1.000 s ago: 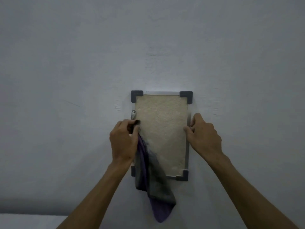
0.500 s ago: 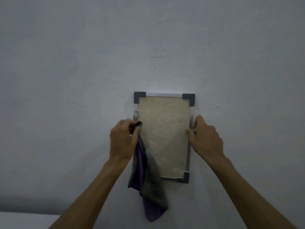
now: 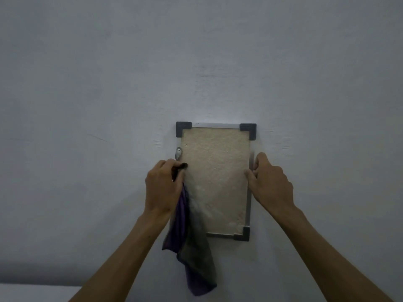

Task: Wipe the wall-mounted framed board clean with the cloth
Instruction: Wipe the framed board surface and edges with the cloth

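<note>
My left grip (image 3: pixel 162 188) clenches the cloth (image 3: pixel 192 247) at the board (image 3: pixel 216 171) edge, right grip (image 3: pixel 270 182) pinching the frame; next, I sweep rightward.

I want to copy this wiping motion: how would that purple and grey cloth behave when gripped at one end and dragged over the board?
The cloth is probably floppy: below the left hand it hangs in loose folds. It seems light, since a grip at the top carries it. It would likely trail rather than press flat on the board, which the right hand holds at its edge.
</note>
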A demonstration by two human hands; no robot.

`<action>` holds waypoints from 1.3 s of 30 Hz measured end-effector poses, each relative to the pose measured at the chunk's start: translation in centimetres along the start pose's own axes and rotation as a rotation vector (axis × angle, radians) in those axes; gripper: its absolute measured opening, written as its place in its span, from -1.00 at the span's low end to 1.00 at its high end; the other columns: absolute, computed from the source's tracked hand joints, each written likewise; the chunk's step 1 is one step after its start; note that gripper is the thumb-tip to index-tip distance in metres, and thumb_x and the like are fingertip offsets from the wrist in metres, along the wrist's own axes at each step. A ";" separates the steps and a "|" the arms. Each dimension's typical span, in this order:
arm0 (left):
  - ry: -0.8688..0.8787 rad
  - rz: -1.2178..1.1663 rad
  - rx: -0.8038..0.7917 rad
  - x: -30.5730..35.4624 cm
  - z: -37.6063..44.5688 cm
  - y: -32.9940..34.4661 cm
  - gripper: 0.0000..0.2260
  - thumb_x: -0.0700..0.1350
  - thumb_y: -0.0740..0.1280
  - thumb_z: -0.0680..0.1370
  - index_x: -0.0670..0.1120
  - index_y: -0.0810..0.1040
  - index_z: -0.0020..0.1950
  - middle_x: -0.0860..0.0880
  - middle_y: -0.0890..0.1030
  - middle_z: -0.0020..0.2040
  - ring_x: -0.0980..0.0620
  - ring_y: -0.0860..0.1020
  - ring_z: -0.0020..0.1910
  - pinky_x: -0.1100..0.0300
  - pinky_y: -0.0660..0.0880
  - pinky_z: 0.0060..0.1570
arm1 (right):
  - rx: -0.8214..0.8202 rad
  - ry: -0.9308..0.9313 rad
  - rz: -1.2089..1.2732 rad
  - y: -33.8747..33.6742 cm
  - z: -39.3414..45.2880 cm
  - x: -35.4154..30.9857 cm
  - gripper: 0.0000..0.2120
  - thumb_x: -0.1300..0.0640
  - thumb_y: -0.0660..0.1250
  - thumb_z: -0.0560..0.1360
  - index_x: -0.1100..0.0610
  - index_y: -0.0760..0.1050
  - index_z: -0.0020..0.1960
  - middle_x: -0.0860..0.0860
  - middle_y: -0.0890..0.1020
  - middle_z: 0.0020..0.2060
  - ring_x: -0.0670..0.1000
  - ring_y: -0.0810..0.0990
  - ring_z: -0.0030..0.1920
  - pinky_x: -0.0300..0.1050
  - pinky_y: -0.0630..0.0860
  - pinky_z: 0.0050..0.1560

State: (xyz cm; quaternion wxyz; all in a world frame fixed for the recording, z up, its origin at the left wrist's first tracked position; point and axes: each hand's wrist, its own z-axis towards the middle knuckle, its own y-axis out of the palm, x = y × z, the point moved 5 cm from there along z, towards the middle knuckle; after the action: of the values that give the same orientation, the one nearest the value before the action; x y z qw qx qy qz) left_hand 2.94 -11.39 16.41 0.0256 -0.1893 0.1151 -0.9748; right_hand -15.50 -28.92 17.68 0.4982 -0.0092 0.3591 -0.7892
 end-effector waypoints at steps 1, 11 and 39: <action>-0.016 0.001 0.016 0.3 -0.1 0.2 -0.88 -0.17 0.43 0.55 -0.14 0.66 0.07 -0.07 0.65 -0.07 0.06 0.59 -0.16 0.13 0.60 -0.05 | -0.002 0.004 -0.003 0.0 0.0 0.0 -0.78 -0.03 0.27 0.62 0.11 0.33 0.05 0.06 0.57 -0.24 0.02 0.57 -0.33 -0.06 0.58 -0.30; 0.094 0.017 -0.064 2.0 1.2 1.0 -0.89 -0.19 0.39 0.58 -0.13 0.64 0.09 -0.07 0.63 -0.01 0.09 0.55 -0.11 0.24 0.54 0.01 | -0.009 0.001 -0.020 0.1 0.0 0.0 -0.79 -0.03 0.27 0.62 0.09 0.31 0.05 0.05 0.58 -0.23 -0.04 0.51 -0.36 -0.19 0.42 -0.41; 0.202 -0.116 -0.093 5.6 1.4 4.3 -0.84 -0.11 0.44 0.54 -0.10 0.66 0.09 -0.03 0.66 -0.01 0.10 0.59 -0.06 0.34 0.52 0.06 | 0.013 -0.050 0.100 0.9 0.3 1.3 -0.77 -0.06 0.31 0.59 0.04 0.31 -0.04 -0.08 0.46 -0.35 -0.11 0.48 -0.42 -0.27 0.37 -0.44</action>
State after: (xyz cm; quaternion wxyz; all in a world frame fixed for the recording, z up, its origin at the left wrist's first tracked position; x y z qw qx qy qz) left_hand -1.68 -16.44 18.71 -0.0512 -0.0976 0.1511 -0.9824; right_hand -15.35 -30.40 16.95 0.5461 -0.0078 0.3414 -0.7649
